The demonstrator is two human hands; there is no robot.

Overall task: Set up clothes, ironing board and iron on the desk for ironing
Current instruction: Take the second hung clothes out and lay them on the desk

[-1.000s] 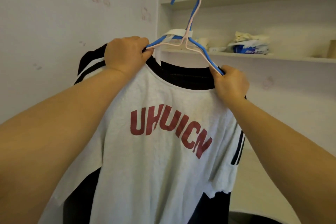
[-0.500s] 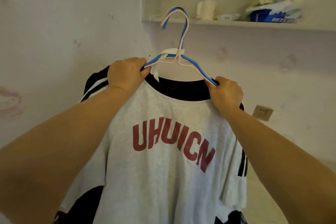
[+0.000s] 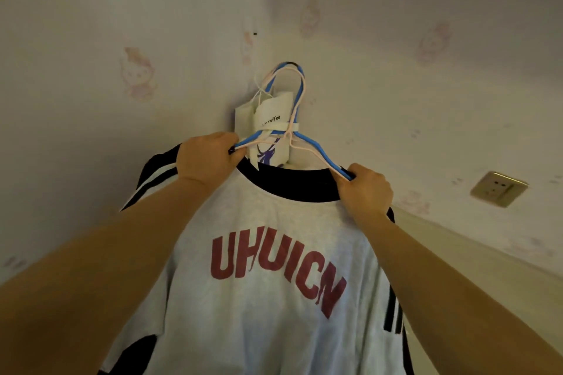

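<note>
A white T-shirt (image 3: 268, 307) with a black collar, black sleeve stripes and red lettering hangs on blue and pink wire hangers (image 3: 297, 119) in front of me. My left hand (image 3: 207, 158) grips the hangers' left shoulder together with the shirt. On the other side my right hand (image 3: 364, 189) grips the right shoulder of the hangers. The hanger hooks stand up against the room corner. No ironing board, iron or desk shows in this view.
A white paper bag (image 3: 271, 119) with printed text hangs in the corner behind the hangers. A wall socket (image 3: 498, 189) sits on the right wall. Faded cartoon wallpaper covers both walls (image 3: 91, 39). A pale ledge (image 3: 457, 240) runs along the lower right.
The shirt and hangers have come down with both hands still holding them. The view has tilted down, so the shelf with its clutter has left the frame and the paper bag now shows.
</note>
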